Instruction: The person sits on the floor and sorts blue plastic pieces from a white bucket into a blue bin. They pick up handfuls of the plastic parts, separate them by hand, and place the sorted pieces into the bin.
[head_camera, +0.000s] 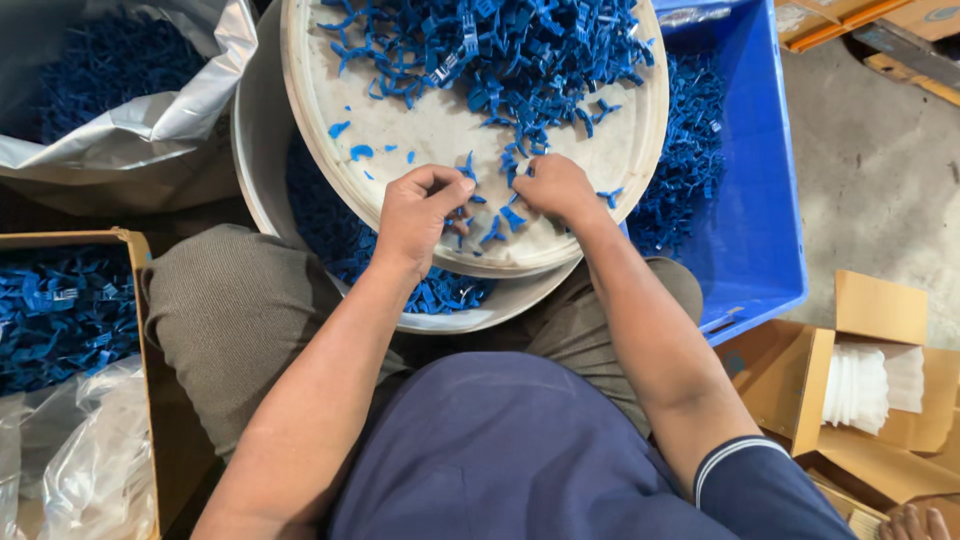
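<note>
Small blue plastic clips (490, 232) are being pinched by the curled left hand (418, 215) and right hand (555, 188) over a round tray (420, 130), their axes being too jumbled to tell.

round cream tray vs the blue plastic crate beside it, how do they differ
The round cream tray is a shallow disc; the blue plastic crate is deep, with straight walls. The tray rests on top of a pale round tub, and the crate sits lower down, partly hidden behind the tray. Both hands, left hand and right hand, work on the tray, not in the crate. Both hold small blue plastic pieces.
</note>
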